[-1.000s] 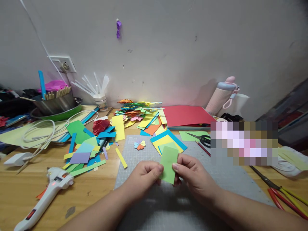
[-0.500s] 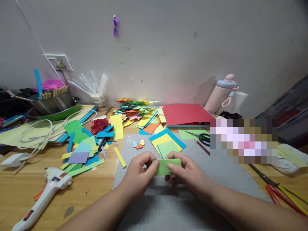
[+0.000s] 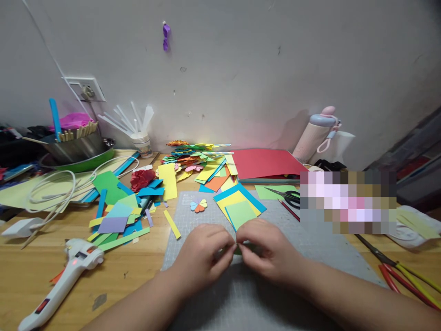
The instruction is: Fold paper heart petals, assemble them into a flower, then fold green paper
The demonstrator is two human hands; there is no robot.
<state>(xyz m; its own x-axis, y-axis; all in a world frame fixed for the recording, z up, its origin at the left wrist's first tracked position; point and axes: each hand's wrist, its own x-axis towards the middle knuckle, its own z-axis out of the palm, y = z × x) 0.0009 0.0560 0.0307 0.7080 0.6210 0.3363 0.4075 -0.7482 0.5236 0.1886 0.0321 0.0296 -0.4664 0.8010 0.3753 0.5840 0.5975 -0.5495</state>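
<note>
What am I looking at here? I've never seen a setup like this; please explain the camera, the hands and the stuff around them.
There is no machine: these are a person's own bare hands. Every picture comes from one camera worn on the head, looking forward and down.

The left hand and right hand meet at the fingertips, pinching a small piece of green paper, mostly hidden by the fingers. They are over a grey mat on a wooden table.

Beyond them lie a petal-shaped paper piece, a stack of coloured sheets and scissors. To the left are paper scraps and a glue gun. A patch on the right is pixelated, so its contents can't be told.
</note>
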